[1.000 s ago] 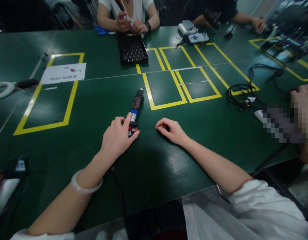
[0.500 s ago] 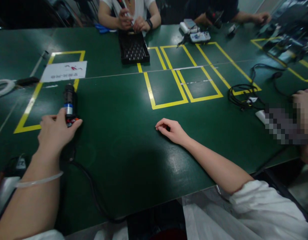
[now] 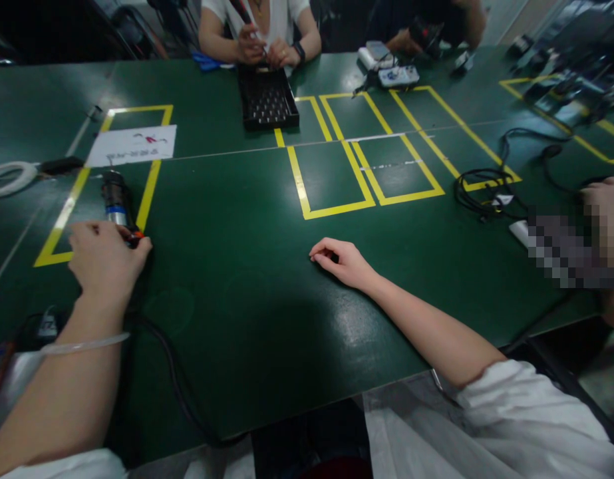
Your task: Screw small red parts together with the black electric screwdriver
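Note:
My left hand is closed around the rear end of a black electric screwdriver with a blue band, which lies on the green table inside a yellow-taped box at the left. A black cable runs from the tool back toward the near table edge. My right hand rests on the table near the middle, fingers curled loosely with nothing visible in them.
A black tray stands at the far side in front of a person whose hands work on something small. A white paper, coiled black cables, small devices and another person's hand at the right are also there.
My left hand has carried the screwdriver from the table's middle far to the left, into the yellow-taped box, its cable trailing behind. My right hand has stayed put.

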Demonstrator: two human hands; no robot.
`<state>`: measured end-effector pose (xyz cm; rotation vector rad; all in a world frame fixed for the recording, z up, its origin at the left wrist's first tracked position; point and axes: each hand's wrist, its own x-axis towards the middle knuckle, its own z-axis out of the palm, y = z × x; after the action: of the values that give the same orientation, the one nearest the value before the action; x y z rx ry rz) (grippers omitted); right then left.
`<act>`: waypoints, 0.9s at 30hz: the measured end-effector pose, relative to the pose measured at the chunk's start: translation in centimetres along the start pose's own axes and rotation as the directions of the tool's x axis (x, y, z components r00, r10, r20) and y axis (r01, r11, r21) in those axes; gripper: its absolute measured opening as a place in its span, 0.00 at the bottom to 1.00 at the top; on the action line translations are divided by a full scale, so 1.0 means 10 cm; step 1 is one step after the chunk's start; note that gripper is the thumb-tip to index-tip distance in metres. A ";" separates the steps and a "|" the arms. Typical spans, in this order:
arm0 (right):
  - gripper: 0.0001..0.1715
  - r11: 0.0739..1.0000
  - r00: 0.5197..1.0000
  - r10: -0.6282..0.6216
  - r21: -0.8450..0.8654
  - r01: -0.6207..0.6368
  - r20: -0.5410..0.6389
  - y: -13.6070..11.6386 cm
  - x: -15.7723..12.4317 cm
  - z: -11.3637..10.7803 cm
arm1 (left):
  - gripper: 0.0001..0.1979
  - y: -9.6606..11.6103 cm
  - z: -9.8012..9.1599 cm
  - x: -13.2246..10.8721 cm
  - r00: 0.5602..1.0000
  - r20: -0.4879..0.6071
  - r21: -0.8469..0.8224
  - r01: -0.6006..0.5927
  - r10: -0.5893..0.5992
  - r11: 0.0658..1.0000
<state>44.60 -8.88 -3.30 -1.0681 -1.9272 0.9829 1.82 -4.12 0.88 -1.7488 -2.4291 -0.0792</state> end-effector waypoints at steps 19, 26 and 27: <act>0.06 0.999 1.000 -0.005 0.045 0.005 0.009 0.02 0.00 0.01 | 0.20 1.52 -0.51 -0.61 0.664 0.216 -0.804 -0.294 0.715 0.517; 0.15 0.982 0.995 -0.044 0.188 0.028 0.085 -0.03 0.00 0.00 | 0.35 1.98 -0.22 -0.96 0.416 0.224 -0.973 0.042 0.881 0.228; 0.13 0.982 0.993 -0.054 0.187 0.033 0.106 -0.03 0.00 0.00 | 0.37 1.98 -0.16 -0.97 0.410 0.222 -0.975 0.101 0.885 0.198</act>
<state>44.47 -9.03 -3.02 -0.8784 -1.8956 1.1921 23.73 -7.10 0.15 -3.8815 -2.0197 -1.0463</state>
